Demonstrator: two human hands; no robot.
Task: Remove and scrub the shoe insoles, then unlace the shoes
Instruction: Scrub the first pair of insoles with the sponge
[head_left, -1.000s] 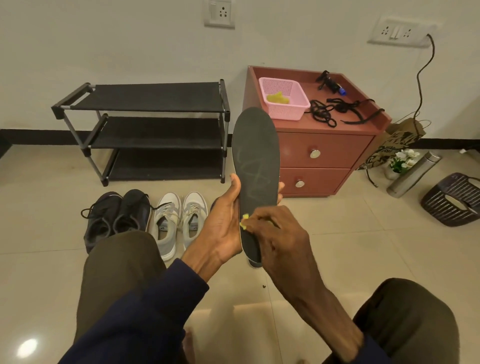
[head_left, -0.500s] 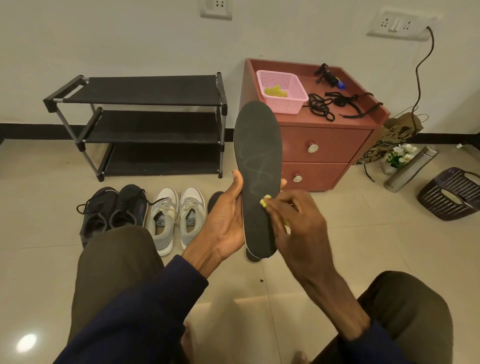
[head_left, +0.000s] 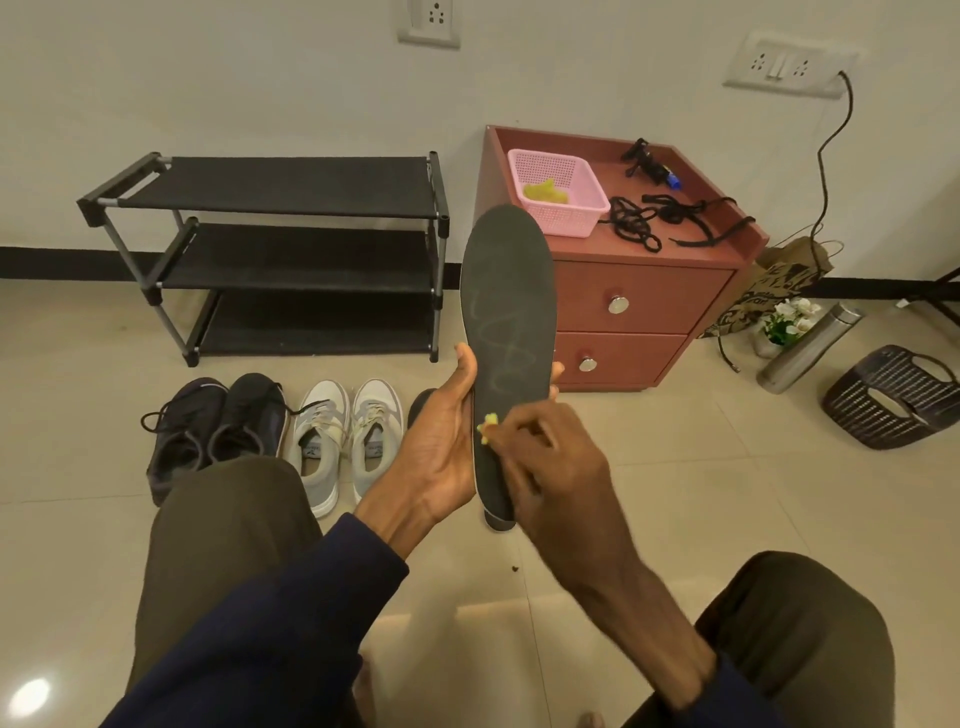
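My left hand (head_left: 441, 447) grips a dark grey insole (head_left: 506, 312) upright by its lower half, thumb on the left edge. Faint wavy smear marks cross the insole's middle. My right hand (head_left: 545, 457) pinches a small yellow scrubber (head_left: 488, 423) against the insole's lower part. On the floor stand a pair of black laced shoes (head_left: 213, 431) and a pair of grey-white laced shoes (head_left: 345, 431). Another dark insole (head_left: 422, 405) lies on the floor, mostly hidden behind my left hand.
A black three-tier shoe rack (head_left: 291, 249) stands against the wall. A red two-drawer cabinet (head_left: 639, 312) carries a pink basket (head_left: 558, 192) with a yellow thing inside and loose black laces (head_left: 660, 221). A steel flask (head_left: 810, 348), flowers and a dark basket (head_left: 893, 397) sit right.
My right hand with the yellow scrubber slid up the insole, then back down toward its lower part. My left hand keeps its hold; the view shifted slightly.
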